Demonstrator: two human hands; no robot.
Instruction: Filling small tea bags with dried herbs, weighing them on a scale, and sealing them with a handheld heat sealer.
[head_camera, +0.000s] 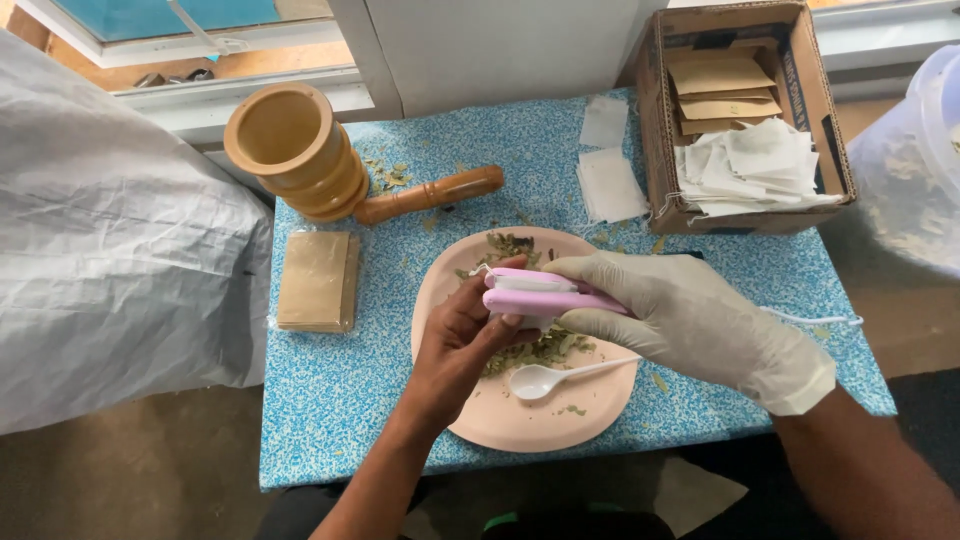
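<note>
In the head view we see our gloved right hand (690, 320) closed around a small pink heat sealer (545, 291), held level over the pink plate (520, 420). Our bare left hand (465, 345) comes up from below, its fingers pinched on a white tea bag (535, 320) that sits under the sealer's front end; how much of the bag lies between the sealer's arms we cannot tell. A white cord (810, 318) trails from under the right hand toward the right edge of the tabletop (330, 400).

On the plate lie dried crushed leaves (545, 350) and a white plastic spoon (545, 380), just below the hands. Behind the plate, a wooden mortar (295, 150) stands at the back left with its pestle (430, 195) lying beside it, touching its base. A flat packet of tan sachets (315, 280) lies to the left of the plate. Loose empty tea bags (610, 185) lie at the back, beside a cardboard box (800, 80) filled with more white bags and tan envelopes. A grey plastic sheet (110, 250) hangs to the left of the tabletop.
</note>
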